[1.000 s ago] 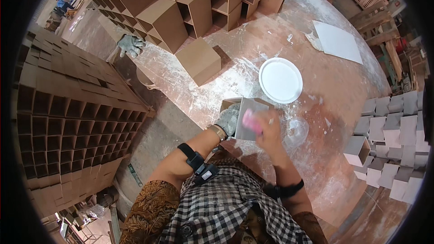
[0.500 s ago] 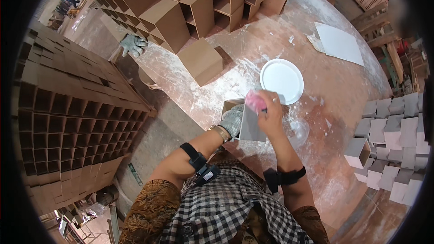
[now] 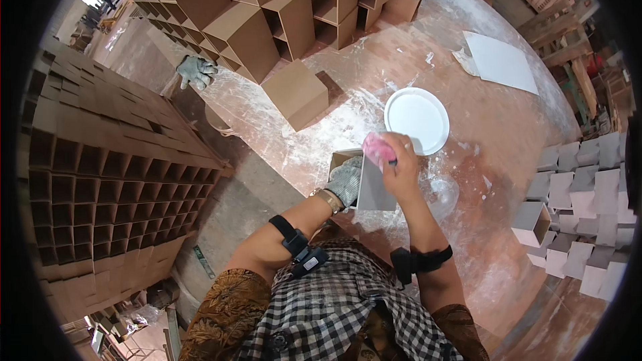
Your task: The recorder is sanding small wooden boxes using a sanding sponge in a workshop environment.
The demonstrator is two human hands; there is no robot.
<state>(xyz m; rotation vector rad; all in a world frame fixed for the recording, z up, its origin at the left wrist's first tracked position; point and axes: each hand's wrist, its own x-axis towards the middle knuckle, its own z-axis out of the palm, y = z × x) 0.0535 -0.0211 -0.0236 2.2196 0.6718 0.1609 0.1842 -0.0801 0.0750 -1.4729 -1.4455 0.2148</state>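
My left hand (image 3: 346, 180), in a grey knit glove, reaches into an open-ended cardboard box (image 3: 376, 190) and holds it from inside; its fingertips are hidden. The box's upper side is coated grey-white, while its inner walls show brown. Bare, my right hand (image 3: 401, 170) grips a crumpled pink sponge or cloth (image 3: 378, 149) at the far end of that coated side. Just beyond the right hand lies a shallow round white dish (image 3: 417, 117), whose near rim the hand partly covers.
Brown cardboard boxes (image 3: 244, 33) are stacked at the back, with a single box (image 3: 296, 93) nearer. Another stack (image 3: 120, 147) stands left. Coated boxes (image 3: 582, 194) pile up at right. A loose glove (image 3: 195, 71) and white sheet (image 3: 501, 63) lie on the smeared tabletop (image 3: 468, 241).
The box and my left hand have shifted very slightly to the right. My right hand keeps the pink sponge or cloth at nearly the same spot.
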